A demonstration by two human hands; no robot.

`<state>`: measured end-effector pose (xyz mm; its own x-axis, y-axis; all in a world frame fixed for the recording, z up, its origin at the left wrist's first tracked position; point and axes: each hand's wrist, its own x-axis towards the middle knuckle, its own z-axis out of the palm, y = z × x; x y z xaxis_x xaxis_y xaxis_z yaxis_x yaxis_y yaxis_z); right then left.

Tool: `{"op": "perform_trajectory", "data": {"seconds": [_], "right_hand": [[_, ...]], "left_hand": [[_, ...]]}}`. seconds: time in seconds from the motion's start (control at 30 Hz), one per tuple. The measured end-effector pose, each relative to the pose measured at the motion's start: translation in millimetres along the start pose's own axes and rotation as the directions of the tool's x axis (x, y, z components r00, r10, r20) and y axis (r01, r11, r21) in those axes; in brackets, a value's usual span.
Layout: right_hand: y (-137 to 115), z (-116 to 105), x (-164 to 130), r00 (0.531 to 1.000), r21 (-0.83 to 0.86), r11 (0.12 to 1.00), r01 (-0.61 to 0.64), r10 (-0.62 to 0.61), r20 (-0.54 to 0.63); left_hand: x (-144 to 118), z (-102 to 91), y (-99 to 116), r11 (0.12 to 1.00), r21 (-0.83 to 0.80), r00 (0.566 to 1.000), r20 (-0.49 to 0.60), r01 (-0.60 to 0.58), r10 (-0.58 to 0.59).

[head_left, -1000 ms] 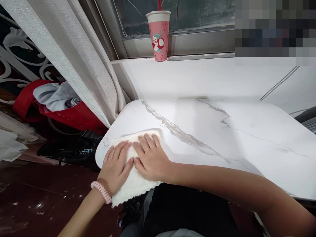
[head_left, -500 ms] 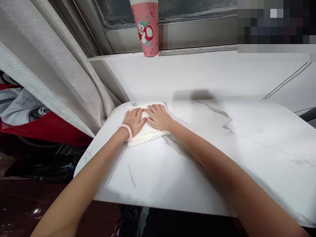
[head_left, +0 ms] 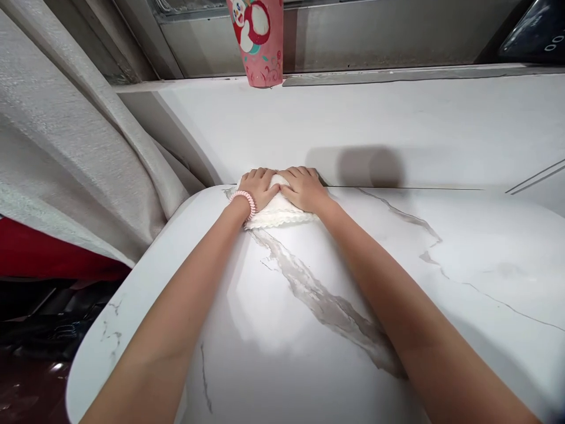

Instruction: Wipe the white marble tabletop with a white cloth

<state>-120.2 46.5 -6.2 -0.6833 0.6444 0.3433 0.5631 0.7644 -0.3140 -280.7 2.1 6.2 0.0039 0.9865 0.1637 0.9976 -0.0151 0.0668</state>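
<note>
A white cloth (head_left: 282, 218) with a scalloped edge lies at the far edge of the white marbled table (head_left: 256, 306), against the wall. My left hand (head_left: 258, 187) presses flat on the cloth's left part, fingers stretched forward; a pink coiled band (head_left: 247, 200) circles that wrist. Beside it, my right hand (head_left: 305, 189) rests flat on the cloth's right part, fingers extended. The two thumbs nearly meet over the middle of the cloth. Much of the cloth is hidden beneath both hands.
A pink paper cup (head_left: 265, 59) with a cartoon print stands on the window ledge (head_left: 375, 78). Grey curtains (head_left: 79, 129) hang at the left beside the table's rounded corner. A dark device (head_left: 536, 35) sits at the upper right, and red fabric (head_left: 57, 250) shows lower left.
Both hands have slid the cloth farther away, up to the wall, and slightly to the right along the table. The view has tipped downward, so the cup appears higher.
</note>
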Motion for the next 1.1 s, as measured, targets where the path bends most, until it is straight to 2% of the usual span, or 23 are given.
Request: {"op": "perform_trajectory", "data": {"seconds": [0.27,0.5,0.67,0.93,1.1], "right_hand": [[-6,1,-8,0.998,-0.043,0.998,-0.036,0.038,0.048],[-30,-8,-56,0.995,-0.111,0.990,-0.093,0.097,0.032],[-55,-17,-109,0.995,-0.126,0.987,-0.100,0.102,0.012],[-108,-47,-226,0.999,-0.140,0.990,-0.031,0.035,0.031],[-128,-63,-280,0.999,-0.113,0.993,-0.022,0.025,0.030]], "left_hand": [[-10,1.6,5,0.999,-0.030,0.999,-0.028,-0.020,0.019],[-50,-2.5,26,0.994,-0.076,0.997,-0.012,-0.079,0.079],[-101,-9.7,54,0.992,-0.080,0.995,-0.004,-0.096,0.096],[-226,-25.5,115,0.994,-0.058,0.996,-0.009,-0.094,0.093],[-280,-28.6,146,0.991,-0.080,0.994,-0.032,-0.107,0.105]]}}
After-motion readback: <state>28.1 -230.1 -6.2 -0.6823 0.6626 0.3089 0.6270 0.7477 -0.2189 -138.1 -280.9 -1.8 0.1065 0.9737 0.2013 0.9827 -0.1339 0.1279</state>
